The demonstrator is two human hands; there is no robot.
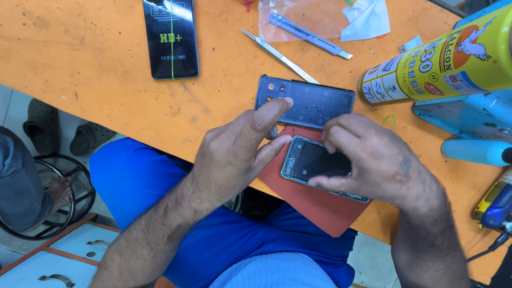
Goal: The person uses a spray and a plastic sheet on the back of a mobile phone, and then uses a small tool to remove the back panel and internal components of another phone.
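An opened phone (312, 162) lies face-down on a red mat (314, 205) at the near edge of the orange table (96, 69). My right hand (370, 160) covers its right part, fingers bent onto the phone's inside. My left hand (240, 146) rests at the phone's left end, fingertips touching its corner, thumb stretched over the blue-grey back cover (309, 101) that lies just behind. Whether either hand pinches a small part is hidden.
A boxed screen protector (170, 37) lies at the back left. Metal tweezers (280, 56), a utility knife (309, 34) on a plastic bag and a yellow spray can (437, 61) lie behind. Blue equipment (469, 114) stands right. Drawers (64, 256) below.
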